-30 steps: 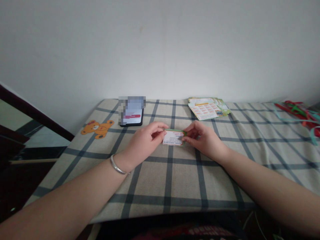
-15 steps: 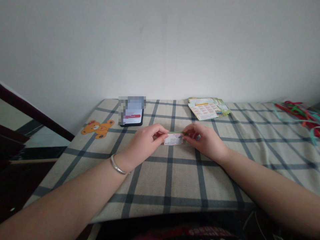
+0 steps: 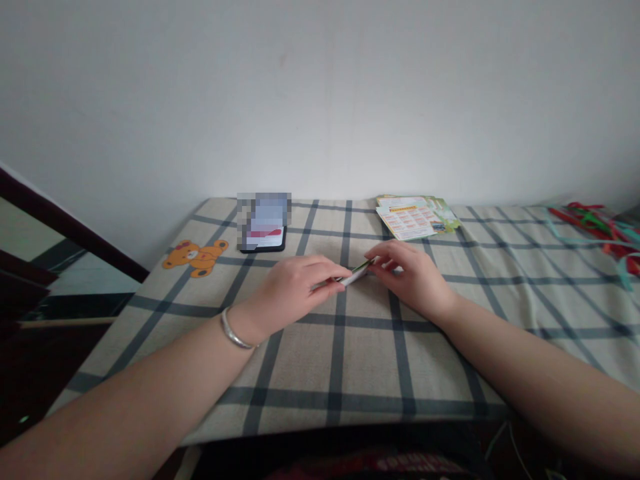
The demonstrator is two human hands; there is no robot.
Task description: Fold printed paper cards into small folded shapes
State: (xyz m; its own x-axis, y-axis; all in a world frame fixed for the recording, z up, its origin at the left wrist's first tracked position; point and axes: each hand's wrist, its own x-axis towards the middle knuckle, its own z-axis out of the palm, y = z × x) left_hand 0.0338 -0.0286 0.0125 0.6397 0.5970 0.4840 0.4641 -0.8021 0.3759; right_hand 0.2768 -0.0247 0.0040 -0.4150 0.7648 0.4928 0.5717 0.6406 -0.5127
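Note:
Between my two hands is a small folded paper (image 3: 356, 273), white with print and a green edge, now seen nearly edge-on and slanting up to the right. My left hand (image 3: 305, 283), with a silver bangle at the wrist, pinches its near left end between thumb and fingers. At the far right end my right hand (image 3: 407, 270) grips it with thumb and fingertips. Both hands are just over the checked tablecloth (image 3: 370, 360). The fingers cover both ends of the paper.
Beyond my left hand lies a phone (image 3: 267, 230) with its screen lit, partly blurred out. An orange bear cutout (image 3: 195, 259) is left of it. Several printed leaflets (image 3: 413, 219) lie near the wall (image 3: 320, 100). Coloured ribbons or strips (image 3: 600, 230) are heaped at the far right.
The folded paper has turned from showing its printed face to nearly edge-on, tilted with its right end higher. My left hand has dropped slightly and my right hand has risen slightly.

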